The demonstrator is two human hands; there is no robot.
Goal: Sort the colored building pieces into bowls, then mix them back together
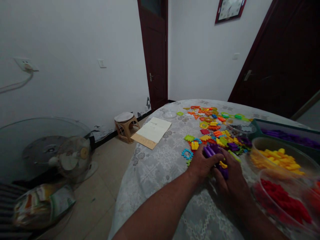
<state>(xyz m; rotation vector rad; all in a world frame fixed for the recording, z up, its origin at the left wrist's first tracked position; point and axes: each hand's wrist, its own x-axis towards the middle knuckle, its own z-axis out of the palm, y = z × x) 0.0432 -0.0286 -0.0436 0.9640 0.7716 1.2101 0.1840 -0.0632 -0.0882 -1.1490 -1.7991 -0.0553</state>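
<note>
Left hand [202,164], right hand [233,169]: both gripping purple pieces [209,151]; pieces lie between hands, yellow piece [223,164] amid them.

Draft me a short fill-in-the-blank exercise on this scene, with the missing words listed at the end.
The left hand and right hand hold pieces that are mostly ____ in colour.
The round bowl just beyond the red pieces holds ____ pieces.
On the wall hangs a framed ____.
From the wearer's view, the stool stands to the ____ of the table.

purple; yellow; clock; left
</note>
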